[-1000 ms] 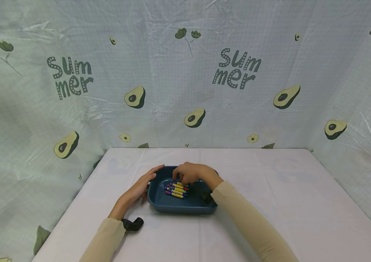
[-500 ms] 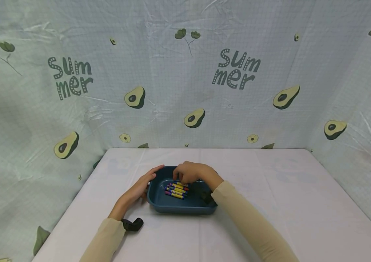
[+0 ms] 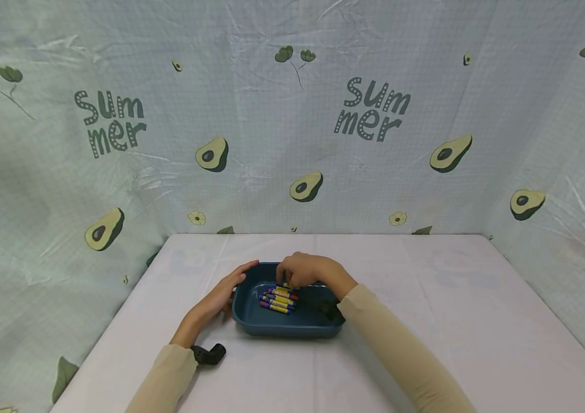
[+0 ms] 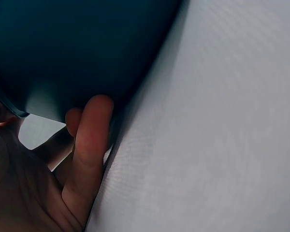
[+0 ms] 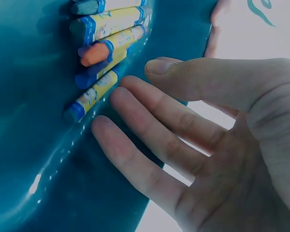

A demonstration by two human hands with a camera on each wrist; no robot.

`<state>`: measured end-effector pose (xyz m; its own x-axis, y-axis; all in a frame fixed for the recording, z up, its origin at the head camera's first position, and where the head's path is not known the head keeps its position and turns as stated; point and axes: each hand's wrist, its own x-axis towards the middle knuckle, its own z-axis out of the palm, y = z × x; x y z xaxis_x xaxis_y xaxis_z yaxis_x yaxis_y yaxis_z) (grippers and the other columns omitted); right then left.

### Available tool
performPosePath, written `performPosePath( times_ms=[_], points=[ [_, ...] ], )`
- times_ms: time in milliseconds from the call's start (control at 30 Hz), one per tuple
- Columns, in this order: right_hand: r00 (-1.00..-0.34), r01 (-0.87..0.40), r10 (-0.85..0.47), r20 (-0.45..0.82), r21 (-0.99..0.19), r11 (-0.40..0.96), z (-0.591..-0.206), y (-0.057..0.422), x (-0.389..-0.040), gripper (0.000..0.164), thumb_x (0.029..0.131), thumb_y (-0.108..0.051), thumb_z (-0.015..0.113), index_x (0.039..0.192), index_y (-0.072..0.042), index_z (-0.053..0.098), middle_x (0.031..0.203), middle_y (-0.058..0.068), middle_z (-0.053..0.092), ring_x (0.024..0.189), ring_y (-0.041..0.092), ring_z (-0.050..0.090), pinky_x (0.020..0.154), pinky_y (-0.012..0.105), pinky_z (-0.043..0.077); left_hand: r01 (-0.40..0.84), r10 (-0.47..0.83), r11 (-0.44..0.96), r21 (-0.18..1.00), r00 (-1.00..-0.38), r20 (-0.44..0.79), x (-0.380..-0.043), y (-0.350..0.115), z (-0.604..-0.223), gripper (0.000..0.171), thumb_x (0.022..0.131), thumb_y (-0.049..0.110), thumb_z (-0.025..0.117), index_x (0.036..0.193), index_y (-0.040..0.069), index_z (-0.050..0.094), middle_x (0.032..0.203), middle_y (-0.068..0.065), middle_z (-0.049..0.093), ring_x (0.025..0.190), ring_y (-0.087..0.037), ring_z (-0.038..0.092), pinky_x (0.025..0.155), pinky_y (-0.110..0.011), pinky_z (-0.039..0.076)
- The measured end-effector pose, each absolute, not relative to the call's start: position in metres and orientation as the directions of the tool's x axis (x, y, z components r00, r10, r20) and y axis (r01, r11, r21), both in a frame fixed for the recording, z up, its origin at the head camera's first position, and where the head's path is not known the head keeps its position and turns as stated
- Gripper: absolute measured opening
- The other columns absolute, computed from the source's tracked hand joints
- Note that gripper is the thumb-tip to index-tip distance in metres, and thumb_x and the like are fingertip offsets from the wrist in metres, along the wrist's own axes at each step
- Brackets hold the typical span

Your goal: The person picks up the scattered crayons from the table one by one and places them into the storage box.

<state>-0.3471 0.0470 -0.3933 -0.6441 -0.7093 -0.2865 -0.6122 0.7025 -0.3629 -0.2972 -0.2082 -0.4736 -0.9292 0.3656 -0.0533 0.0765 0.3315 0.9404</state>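
Several crayons in yellow and blue wrappers lie side by side in a dark blue rectangular tray. My left hand rests along the tray's left side, its fingertips against the outer wall in the left wrist view. My right hand reaches over the far rim, just beyond the crayon row. In the right wrist view its thumb and fingers stand apart with nothing between them. The fingertips there are right by a blue crayon, and an orange-tipped crayon lies across its neighbours.
The tray stands on a white-covered table. Behind it hangs a pale curtain printed with avocados and lettering. A black wrist camera sits on the left wrist, beside the tray's front left corner.
My right hand has shifted slightly to the right and away from the crayons, so a little more of the far crayons shows. My left hand and the tray stay put.
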Motion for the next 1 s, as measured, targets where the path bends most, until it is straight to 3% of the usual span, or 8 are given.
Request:
performPosePath(
  times_ms=[167, 400, 533, 633, 900, 1000],
  points=[
    [-0.642, -0.623, -0.719, -0.268, -0.365, 0.692, -0.388, 0.056, -0.347, 0.032, 0.097, -0.006, 0.067, 0.128, -0.012, 0.071, 0.117, 0.007, 0.073, 0.105, 0.018, 0.067, 0.094, 0.038, 0.058, 0.068, 0.354, 0.335, 0.94, -0.933, -0.059, -0.298, -0.208, -0.474, 0.05, 0.113, 0.043, 0.027, 0.162, 0.036, 0.031, 0.171, -0.009, 0.027, 0.141, -0.044, 0.046, 0.093, -0.045, 0.057],
    [-0.642, -0.651, -0.736, -0.216, -0.354, 0.672, -0.377, 0.078, -0.347, 0.033, 0.095, -0.004, 0.066, 0.127, -0.014, 0.072, 0.115, 0.007, 0.074, 0.103, 0.018, 0.067, 0.092, 0.04, 0.057, 0.112, 0.383, 0.344, 0.932, -0.923, -0.03, -0.298, -0.208, -0.474, 0.052, 0.114, 0.041, 0.026, 0.164, 0.028, 0.029, 0.173, -0.011, 0.022, 0.153, -0.044, 0.031, 0.111, -0.062, 0.044],
    [-0.659, -0.65, -0.728, -0.187, -0.345, 0.677, -0.371, 0.096, -0.347, 0.031, 0.095, -0.005, 0.065, 0.125, -0.013, 0.072, 0.115, 0.007, 0.073, 0.102, 0.019, 0.067, 0.09, 0.04, 0.058, 0.1, 0.382, 0.332, 0.938, -0.923, -0.037, -0.296, -0.208, -0.474, 0.051, 0.114, 0.041, 0.027, 0.164, 0.03, 0.029, 0.173, -0.012, 0.022, 0.147, -0.047, 0.037, 0.077, -0.046, 0.061],
    [-0.683, -0.63, -0.709, -0.178, -0.348, 0.694, -0.366, 0.11, -0.345, 0.03, 0.096, -0.006, 0.065, 0.125, -0.012, 0.072, 0.116, 0.009, 0.073, 0.101, 0.02, 0.068, 0.088, 0.04, 0.06, 0.082, 0.374, 0.326, 0.942, -0.926, -0.048, -0.295, -0.209, -0.474, 0.051, 0.114, 0.042, 0.026, 0.164, 0.031, 0.029, 0.172, -0.013, 0.022, 0.141, -0.048, 0.042, 0.05, -0.032, 0.052],
    [-0.727, -0.595, -0.669, -0.153, -0.347, 0.725, -0.351, 0.152, -0.34, 0.019, 0.097, -0.009, 0.066, 0.113, -0.009, 0.075, 0.099, 0.002, 0.073, 0.086, 0.014, 0.065, 0.079, 0.032, 0.058, 0.077, 0.364, 0.342, 0.936, -0.93, -0.056, -0.295, -0.209, -0.473, 0.051, 0.114, 0.043, 0.026, 0.163, 0.033, 0.029, 0.171, -0.013, 0.024, 0.131, -0.046, 0.052, 0.05, -0.034, 0.054],
    [-0.738, -0.587, -0.661, -0.138, -0.352, 0.729, -0.35, 0.17, -0.339, 0.012, 0.098, -0.01, 0.065, 0.105, -0.012, 0.075, 0.093, -0.001, 0.072, 0.082, 0.013, 0.063, 0.076, 0.031, 0.055, 0.1, 0.369, 0.353, 0.93, -0.929, -0.04, -0.293, -0.209, -0.474, 0.051, 0.114, 0.04, 0.025, 0.164, 0.029, 0.028, 0.172, -0.014, 0.023, 0.141, -0.047, 0.044, 0.073, -0.044, 0.06]
  ],
)
